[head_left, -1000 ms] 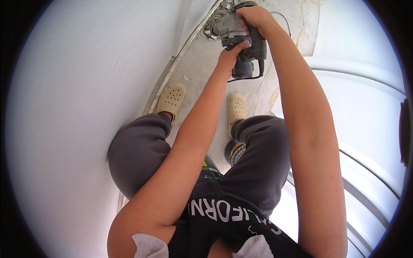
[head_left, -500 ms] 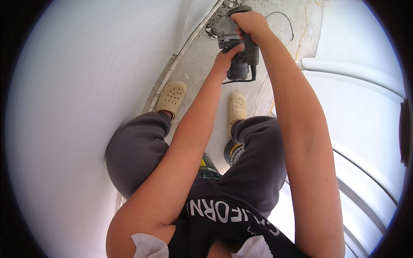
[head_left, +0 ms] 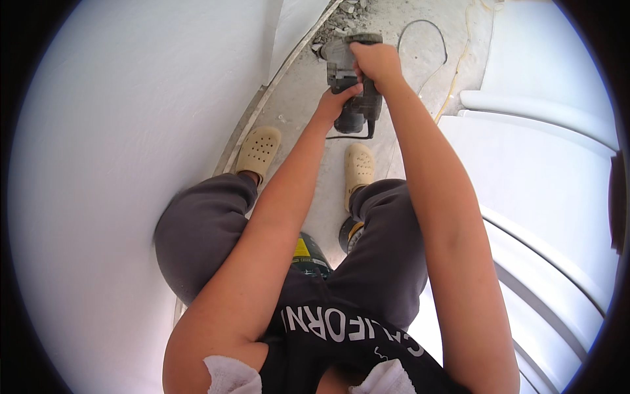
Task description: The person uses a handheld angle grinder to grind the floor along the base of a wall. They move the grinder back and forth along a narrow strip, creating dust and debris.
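Observation:
I hold a dark grey power tool (head_left: 346, 84), a heavy drill or breaker, with both hands out in front of me. My right hand (head_left: 374, 62) grips its upper handle. My left hand (head_left: 336, 100) clasps the body from the left side. The tool's front end points at the base of the white wall (head_left: 131, 131), where broken rubble (head_left: 341, 20) lies on the concrete floor (head_left: 308, 85). A black cord (head_left: 426, 29) loops away behind the tool. My feet in beige clogs (head_left: 259, 150) stand on either side below the tool.
A white wall fills the left side. White curved panels (head_left: 545, 171) stand close on the right. A thin yellow cord (head_left: 459, 72) runs along the floor. A green and yellow object (head_left: 307, 253) and a dark round object (head_left: 350, 233) sit between my legs.
Both hands and the tool have shifted slightly left and away along the wall base. My stance is the same.

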### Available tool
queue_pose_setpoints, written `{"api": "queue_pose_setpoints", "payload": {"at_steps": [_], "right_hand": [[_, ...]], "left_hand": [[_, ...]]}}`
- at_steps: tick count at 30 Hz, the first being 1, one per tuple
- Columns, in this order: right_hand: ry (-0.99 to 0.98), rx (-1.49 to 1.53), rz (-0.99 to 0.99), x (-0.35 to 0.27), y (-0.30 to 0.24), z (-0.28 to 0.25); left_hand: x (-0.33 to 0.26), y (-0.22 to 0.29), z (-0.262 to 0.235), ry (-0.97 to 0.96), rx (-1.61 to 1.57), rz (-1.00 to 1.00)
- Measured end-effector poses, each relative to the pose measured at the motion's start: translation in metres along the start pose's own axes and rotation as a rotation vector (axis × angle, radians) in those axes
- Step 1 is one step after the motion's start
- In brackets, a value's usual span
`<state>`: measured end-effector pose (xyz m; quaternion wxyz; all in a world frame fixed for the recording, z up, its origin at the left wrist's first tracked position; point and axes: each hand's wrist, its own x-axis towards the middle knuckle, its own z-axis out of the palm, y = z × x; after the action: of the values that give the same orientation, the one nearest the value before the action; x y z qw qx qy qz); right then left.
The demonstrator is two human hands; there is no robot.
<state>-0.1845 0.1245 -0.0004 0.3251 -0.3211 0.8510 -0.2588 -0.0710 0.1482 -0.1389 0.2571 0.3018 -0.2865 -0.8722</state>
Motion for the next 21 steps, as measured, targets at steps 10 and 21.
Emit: {"api": "queue_pose_setpoints", "payload": {"at_steps": [10,21], "right_hand": [[0.053,0.414,-0.014,-0.031,-0.023,-0.049],[0.077,0.252,0.086,-0.042,-0.025,-0.092]], "left_hand": [[-0.018,0.044,0.041,-0.101,0.063,-0.037],[-0.022,0.03,0.085,-0.035,0.061,-0.088]]}}
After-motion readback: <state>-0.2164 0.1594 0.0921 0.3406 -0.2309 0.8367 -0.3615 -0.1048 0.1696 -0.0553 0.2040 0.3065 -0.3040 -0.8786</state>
